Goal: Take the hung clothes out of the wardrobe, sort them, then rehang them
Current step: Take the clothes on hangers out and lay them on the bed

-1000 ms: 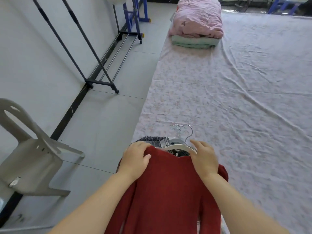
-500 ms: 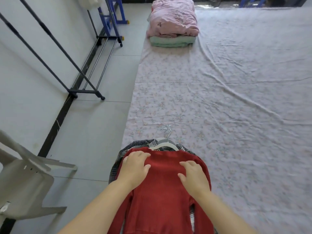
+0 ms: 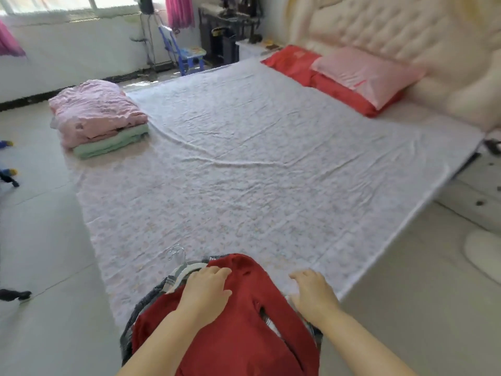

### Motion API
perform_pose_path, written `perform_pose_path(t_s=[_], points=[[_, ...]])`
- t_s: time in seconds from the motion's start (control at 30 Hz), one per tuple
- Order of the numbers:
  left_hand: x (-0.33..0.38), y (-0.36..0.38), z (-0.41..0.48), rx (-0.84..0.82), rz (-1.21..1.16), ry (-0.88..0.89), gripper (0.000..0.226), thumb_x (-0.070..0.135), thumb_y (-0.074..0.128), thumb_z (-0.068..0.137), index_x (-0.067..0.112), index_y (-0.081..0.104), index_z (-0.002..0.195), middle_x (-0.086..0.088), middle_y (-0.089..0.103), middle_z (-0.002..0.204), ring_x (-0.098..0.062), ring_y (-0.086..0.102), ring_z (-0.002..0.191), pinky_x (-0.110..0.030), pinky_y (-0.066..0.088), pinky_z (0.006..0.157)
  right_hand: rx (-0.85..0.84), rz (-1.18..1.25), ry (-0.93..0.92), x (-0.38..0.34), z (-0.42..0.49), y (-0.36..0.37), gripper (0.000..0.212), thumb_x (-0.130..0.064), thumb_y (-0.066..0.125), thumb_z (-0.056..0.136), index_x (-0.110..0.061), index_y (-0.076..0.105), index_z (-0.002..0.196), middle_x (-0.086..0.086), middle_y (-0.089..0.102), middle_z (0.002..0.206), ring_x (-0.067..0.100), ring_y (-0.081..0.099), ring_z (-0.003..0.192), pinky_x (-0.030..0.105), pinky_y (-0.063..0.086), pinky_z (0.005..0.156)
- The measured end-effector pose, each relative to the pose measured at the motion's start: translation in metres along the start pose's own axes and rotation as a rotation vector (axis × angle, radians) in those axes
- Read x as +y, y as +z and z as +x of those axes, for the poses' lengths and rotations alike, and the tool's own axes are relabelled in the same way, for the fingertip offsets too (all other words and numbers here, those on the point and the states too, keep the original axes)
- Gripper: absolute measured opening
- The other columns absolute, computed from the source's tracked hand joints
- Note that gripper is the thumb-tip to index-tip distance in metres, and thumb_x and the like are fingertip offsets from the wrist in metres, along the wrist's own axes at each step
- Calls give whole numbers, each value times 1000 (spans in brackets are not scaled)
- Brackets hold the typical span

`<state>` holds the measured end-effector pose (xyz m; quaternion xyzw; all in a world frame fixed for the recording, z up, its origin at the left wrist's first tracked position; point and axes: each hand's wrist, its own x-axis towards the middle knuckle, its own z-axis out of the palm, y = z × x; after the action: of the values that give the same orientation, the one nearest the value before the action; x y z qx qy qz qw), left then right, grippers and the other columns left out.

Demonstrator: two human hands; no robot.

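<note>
Both hands are low in my view at the near edge of the bed. Left hand lies palm down on the red sweater, fingers a little spread and nearly flat on the cloth near its collar. Right hand is just right of the sweater, fingers loosely bent and holding nothing; I cannot tell whether its fingertips touch the sheet.

I see the sweater on top of a small pile at the near end of the sheet, collar pointing far. A plaid garment shows beneath it, sticking out on the left side and a little on the right. At the far left corner of the pile a white hanger pokes out from under the collar, with wire hooks lying on the sheet beyond it.

Far left on the bed sits a folded pink blanket stacked on a folded green one. Far right, a pink pillow rests on a red pillow against a tufted cream headboard. Beyond the bed stands a blue chair, near a magenta curtain. Grey floor runs along the left side.
</note>
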<state>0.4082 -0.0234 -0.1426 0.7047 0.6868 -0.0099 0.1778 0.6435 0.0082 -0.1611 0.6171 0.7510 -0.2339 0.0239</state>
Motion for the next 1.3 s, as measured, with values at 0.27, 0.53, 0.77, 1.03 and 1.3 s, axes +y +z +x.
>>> perform_pose_path(t_s=[0.27, 0.53, 0.77, 1.03, 1.3], points=[[141, 11, -38, -107, 99, 553, 49, 33, 44, 93, 30, 32, 140, 7, 40, 141, -18, 36, 130, -32, 27, 105, 285, 122, 580, 82, -213, -15, 50, -34, 57, 88, -25, 43, 135, -1, 45, 135, 20, 42, 124, 28, 38, 98], [349, 53, -160, -213, 158, 1119, 51, 36, 45, 93, 29, 29, 141, 6, 37, 144, -18, 34, 131, -33, 27, 106, 491, 191, 1089, 131, -468, 8, 47, -32, 54, 90, -24, 42, 135, -1, 45, 133, 19, 41, 122, 27, 38, 98], [501, 116, -356, -329, 220, 1577, 51, 37, 45, 93, 29, 30, 141, 5, 39, 142, -18, 36, 130, -33, 25, 107, 695, 334, 1464, 129, -687, 67, 47, -31, 51, 93, -25, 38, 138, -4, 40, 137, 15, 38, 125, 25, 37, 101], [614, 183, -602, -404, 206, 1974, 50, 38, 47, 92, 28, 33, 140, 5, 44, 139, -16, 43, 125, -31, 33, 103, 764, 324, 1838, 128, -919, 121, 47, -31, 49, 92, -24, 38, 138, -2, 43, 134, 16, 38, 124, 24, 33, 101], [705, 219, -765, -527, 99, 2230, 45, 36, 48, 92, 28, 38, 135, 7, 48, 131, -15, 47, 116, -26, 37, 95, 767, 301, 2070, 139, -1068, 140, 49, -31, 52, 91, -26, 39, 137, -3, 42, 136, 16, 40, 124, 27, 35, 101]])
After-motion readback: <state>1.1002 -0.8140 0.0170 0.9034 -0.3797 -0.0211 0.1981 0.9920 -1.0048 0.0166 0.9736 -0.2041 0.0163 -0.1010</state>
